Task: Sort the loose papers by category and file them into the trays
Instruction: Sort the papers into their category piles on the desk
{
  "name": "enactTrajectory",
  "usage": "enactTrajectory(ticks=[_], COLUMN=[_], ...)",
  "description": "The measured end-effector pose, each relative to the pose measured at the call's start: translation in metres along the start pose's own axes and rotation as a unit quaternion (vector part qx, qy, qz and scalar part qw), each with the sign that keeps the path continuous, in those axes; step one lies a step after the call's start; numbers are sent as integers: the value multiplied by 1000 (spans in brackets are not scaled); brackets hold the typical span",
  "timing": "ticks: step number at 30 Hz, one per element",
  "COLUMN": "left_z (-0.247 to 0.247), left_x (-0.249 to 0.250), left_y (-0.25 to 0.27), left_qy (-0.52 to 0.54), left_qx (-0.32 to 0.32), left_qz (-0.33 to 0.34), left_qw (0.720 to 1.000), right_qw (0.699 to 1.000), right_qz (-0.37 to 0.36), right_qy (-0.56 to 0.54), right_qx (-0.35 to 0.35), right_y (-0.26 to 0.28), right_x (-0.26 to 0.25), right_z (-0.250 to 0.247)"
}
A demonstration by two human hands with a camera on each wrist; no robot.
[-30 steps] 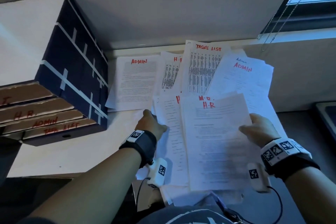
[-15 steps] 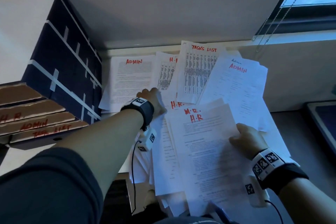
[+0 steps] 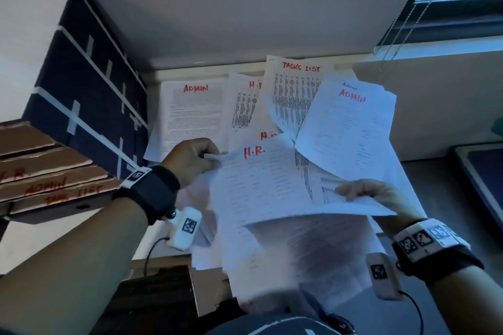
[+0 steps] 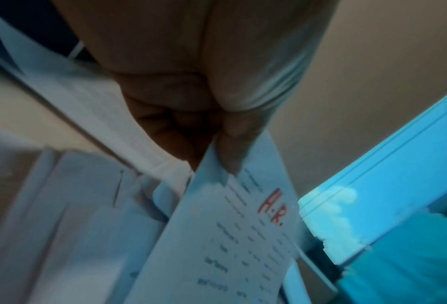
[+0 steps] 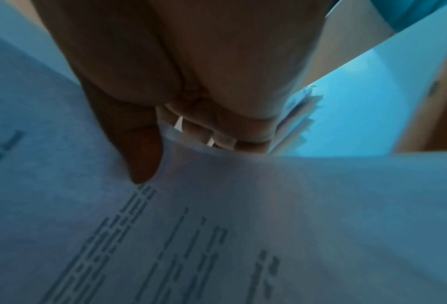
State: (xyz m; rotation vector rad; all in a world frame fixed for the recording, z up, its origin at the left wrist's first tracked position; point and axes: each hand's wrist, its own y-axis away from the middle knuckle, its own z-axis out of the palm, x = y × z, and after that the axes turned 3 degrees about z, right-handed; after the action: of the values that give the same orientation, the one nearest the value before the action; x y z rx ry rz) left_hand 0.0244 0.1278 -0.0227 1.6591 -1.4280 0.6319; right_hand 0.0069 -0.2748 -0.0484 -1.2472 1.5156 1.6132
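Both my hands hold the H.R. sheet [image 3: 261, 185] lifted over the paper pile [image 3: 285, 106]: left hand [image 3: 190, 160] pinches its top corner, right hand [image 3: 367, 193] grips the opposite edge. Labelled trays [image 3: 51, 179] sit stacked at left; I can't see inside them.

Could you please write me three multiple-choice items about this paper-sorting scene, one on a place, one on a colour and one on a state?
1. Where does the stack of labelled trays stand?
A. left of the papers
B. right of the papers
C. on the window sill

2. What colour are the handwritten headings?
A. green
B. red
C. black

3. How is the H.R. sheet held?
A. lying flat, untouched
B. pinched by the left hand at its top corner
C. folded in half

Answers:
1 A, the trays sit at the head view's left edge.
2 B, the TASKS LIST sheet and others bear red lettering.
3 B, the left wrist view shows the fingers pinching the corner.
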Motion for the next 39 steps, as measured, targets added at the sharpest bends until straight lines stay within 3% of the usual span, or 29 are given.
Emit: enactTrajectory(ticks=[5,7,10,13,14,16,19,21,23,27,31,35,37,39], left_z=[-7,-3,3,10,14,25,45,55,61,38,-21,-46,-44,-37], left_x=[27,36,43,37,34,26,27,26,22,16,-4,0,15,32], left_y=[50,52,40,9,-6,-33,-52,-59,-61,-53,-17,23,31,30], left_qy=[109,135,144,242,229,70,-151,-150,-136,-113,-91,77,137,166], left_qx=[-7,-24,-63,-62,-33,13,17,28,46,46,83,154,185,178], left_qz=[69,88,83,-21,-54,-88,-137,-161,-163,-130,-76,9,42,72], left_qw=[992,987,984,968,971,994,979,975,976,984,989,985,972,967], right_qw=[990,989,995,996,995,994,968,960,973,996,981,982,985,986], right_qz=[-67,-68,-52,-73,-61,-24,-13,-25,-36,-46,-32,-14,12,2], right_qy=[32,-8,-53,22,37,63,205,224,165,-22,-182,-182,-163,-158], right_qx=[-121,-135,-59,53,75,89,144,166,159,77,53,-48,-57,-47], right_y=[-7,-11,-13,-21,-22,-22,-20,-18,-17,-11,-2,7,3,-11], right_x=[-23,-31,-35,-15,-7,5,13,16,21,20,18,0,-7,-14], right_z=[24,42,56,41,32,18,8,9,8,-23,-50,-53,-51,-36])
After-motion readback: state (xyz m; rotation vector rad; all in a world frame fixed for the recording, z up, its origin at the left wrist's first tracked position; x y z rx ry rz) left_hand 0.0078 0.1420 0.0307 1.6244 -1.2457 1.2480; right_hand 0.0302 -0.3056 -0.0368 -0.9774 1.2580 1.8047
